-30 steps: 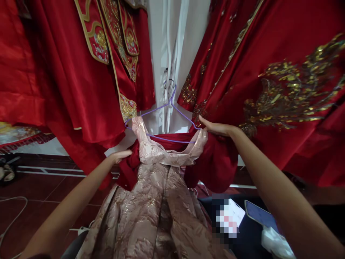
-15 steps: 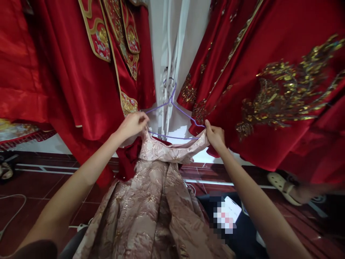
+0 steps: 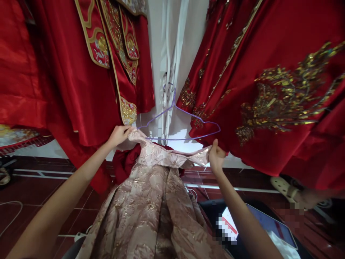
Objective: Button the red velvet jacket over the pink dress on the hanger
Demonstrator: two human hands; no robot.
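A pale pink brocade dress (image 3: 153, 183) with a raised metallic pattern spreads toward me, its neckline at the far end. My left hand (image 3: 120, 135) pinches the dress's left shoulder piece, close to the left end of a thin purple wire hanger (image 3: 185, 109). Whether that end still sits inside the shoulder piece cannot be made out. My right hand (image 3: 217, 157) grips the right shoulder piece, just below the hanger's bare right end. The hanger's hook is up against white upright strips (image 3: 168, 54).
Red garments with gold embroidery (image 3: 101, 104) hang at the left, and a red sequinned one (image 3: 269, 97) at the right. Dark red cloth (image 3: 124, 163) lies behind the dress. A tablet (image 3: 272, 223) and a lit screen (image 3: 229, 219) lie at lower right. Someone's foot in a cream clog (image 3: 283, 187) is beyond.
Both hands have moved lower and the left farther left, stretching the neckline. The right shoulder piece has come away from the hanger, whose right end now shows fully.
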